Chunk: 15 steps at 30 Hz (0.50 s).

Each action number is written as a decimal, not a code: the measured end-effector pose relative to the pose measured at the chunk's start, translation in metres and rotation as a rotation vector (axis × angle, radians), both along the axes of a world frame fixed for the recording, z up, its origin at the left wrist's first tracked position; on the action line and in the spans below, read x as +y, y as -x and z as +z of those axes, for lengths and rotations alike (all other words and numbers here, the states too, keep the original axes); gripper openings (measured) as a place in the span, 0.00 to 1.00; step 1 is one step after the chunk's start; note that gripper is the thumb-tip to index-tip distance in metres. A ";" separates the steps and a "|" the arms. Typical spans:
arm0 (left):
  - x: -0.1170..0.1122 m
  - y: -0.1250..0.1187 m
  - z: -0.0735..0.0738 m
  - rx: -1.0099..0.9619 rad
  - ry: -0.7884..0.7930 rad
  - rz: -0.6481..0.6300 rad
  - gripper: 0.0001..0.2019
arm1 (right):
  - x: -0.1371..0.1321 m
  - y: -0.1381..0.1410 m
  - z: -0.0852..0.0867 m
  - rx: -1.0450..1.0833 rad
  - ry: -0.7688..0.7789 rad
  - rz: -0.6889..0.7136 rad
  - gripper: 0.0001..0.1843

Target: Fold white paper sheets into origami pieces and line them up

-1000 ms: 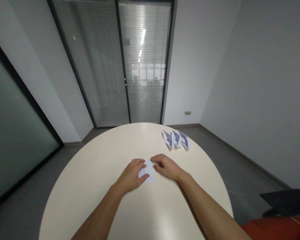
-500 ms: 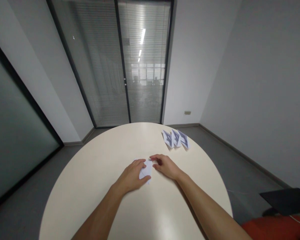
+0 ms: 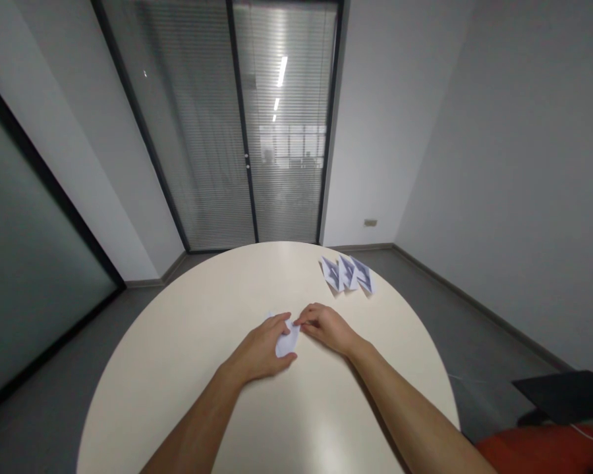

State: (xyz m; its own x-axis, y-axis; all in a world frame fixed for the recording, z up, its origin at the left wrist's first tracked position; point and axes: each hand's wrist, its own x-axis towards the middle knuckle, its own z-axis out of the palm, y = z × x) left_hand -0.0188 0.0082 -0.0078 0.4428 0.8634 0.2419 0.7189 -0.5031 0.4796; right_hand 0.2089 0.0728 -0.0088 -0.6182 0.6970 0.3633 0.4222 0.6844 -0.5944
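Observation:
A small folded piece of white paper (image 3: 287, 342) lies near the middle of the round table. My left hand (image 3: 261, 345) rests over its left part, fingers at the far side and thumb at the near side, holding it down. Much of the paper is hidden under that hand. From the other side, my right hand (image 3: 326, 327) pinches the paper's upper right corner between thumb and fingertips.
Three folded paper pieces with blue-grey printing (image 3: 347, 274) lie in an overlapping row near the far right edge of the pale round table (image 3: 178, 368). Beyond the right edge are a black flat object (image 3: 563, 396) and something red (image 3: 524, 451).
My right fingertips have closed in a pinch at the paper's corner. The paper has turned slightly under my left hand, whose thumb has shifted a little toward me.

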 end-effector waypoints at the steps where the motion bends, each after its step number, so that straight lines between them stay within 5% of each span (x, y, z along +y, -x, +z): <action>1: 0.000 0.000 0.001 0.004 -0.008 -0.005 0.15 | 0.000 0.000 0.001 -0.015 -0.027 0.020 0.09; 7: 0.001 0.000 0.005 0.059 -0.103 -0.015 0.17 | -0.004 0.000 0.008 -0.066 -0.091 0.095 0.09; 15: 0.008 0.000 0.003 0.102 -0.174 0.027 0.12 | -0.010 0.000 0.013 -0.067 -0.100 -0.039 0.09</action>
State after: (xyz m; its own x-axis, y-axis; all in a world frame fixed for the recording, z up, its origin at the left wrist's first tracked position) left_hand -0.0189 0.0164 -0.0044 0.4501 0.8242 0.3437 0.7738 -0.5521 0.3105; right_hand 0.2087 0.0632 0.0042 -0.6170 0.6833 0.3905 0.4861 0.7211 -0.4936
